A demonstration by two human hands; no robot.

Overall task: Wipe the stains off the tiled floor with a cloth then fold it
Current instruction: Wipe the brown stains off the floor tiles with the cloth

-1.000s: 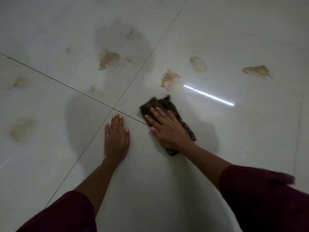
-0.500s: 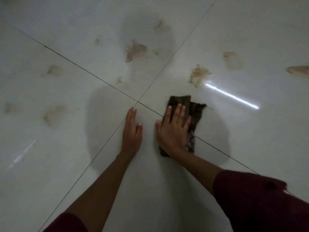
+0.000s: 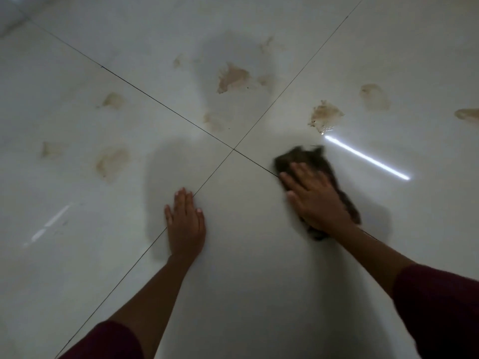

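Fingers (image 3: 298, 174) of the right hand (image 3: 317, 200) are lying straight and spread, pressing the dark cloth (image 3: 316, 161) flat on the tiled floor (image 3: 246, 294) just right of the grout crossing, while the left hand (image 3: 185, 224) is resting flat and released nearby, bracing. Farther out, many brown stains, the nearest (image 3: 325, 115) just beyond the cloth, are remaining, so wiping looks barely begun and folding is waiting.

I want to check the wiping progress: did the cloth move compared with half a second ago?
Yes. The cloth slid right, away from the tile-joint crossing, under the right hand.
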